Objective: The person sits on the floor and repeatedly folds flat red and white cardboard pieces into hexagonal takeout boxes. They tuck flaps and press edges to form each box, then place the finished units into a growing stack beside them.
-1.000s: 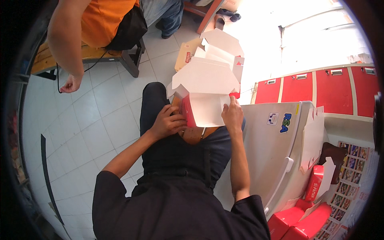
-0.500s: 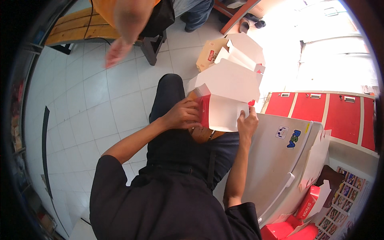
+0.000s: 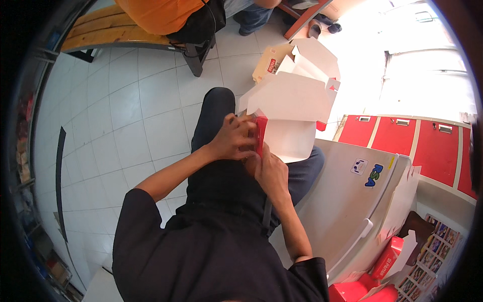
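A part-folded cardboard box [image 3: 289, 136], white inside and red outside, rests over my right knee with its large lid panel raised at the far side. My left hand [image 3: 235, 138] grips the red side wall from the left, fingers bent over its edge. My right hand [image 3: 272, 173] reaches across to the near corner of that same wall, its thumb and fingers pressed against the cardboard. Part of the fingertips is hidden behind the red panel. Just beyond stands another opened box [image 3: 271, 61], tan outside and white inside.
A white fridge [image 3: 342, 201] stands close on my right, with red lockers [image 3: 397, 135] behind it. Red cartons [image 3: 387, 256] lie at the lower right. A person in orange [image 3: 156, 15] sits on a wooden bench [image 3: 95, 30] ahead, over a tiled floor [image 3: 121, 116].
My right hand has moved left from the box's right side to the red left wall. That wall has tilted more upright. The other person's arm has drawn away from the bench's front.
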Action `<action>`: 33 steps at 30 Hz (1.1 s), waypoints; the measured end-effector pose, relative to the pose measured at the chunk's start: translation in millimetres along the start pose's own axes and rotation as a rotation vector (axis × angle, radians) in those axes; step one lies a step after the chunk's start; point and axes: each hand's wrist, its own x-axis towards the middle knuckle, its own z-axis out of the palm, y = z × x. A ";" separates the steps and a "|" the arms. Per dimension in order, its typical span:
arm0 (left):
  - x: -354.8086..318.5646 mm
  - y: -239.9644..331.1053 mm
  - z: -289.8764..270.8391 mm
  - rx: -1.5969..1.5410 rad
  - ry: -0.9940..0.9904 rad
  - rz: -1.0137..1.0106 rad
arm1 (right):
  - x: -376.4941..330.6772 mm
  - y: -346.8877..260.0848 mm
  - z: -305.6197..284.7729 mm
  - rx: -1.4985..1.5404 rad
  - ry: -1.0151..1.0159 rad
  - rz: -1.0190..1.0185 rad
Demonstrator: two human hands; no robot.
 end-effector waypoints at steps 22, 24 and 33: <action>-0.1 -1.6 19.8 -0.169 -0.037 -0.367 | 66.9 2.4 27.1 -0.078 0.075 0.113; -1.8 2.1 18.9 -0.355 0.011 -0.376 | 63.1 8.5 22.8 -0.034 0.194 0.123; 28.4 28.8 39.6 -0.546 0.369 -0.827 | 73.2 126.6 -21.7 0.347 0.388 0.417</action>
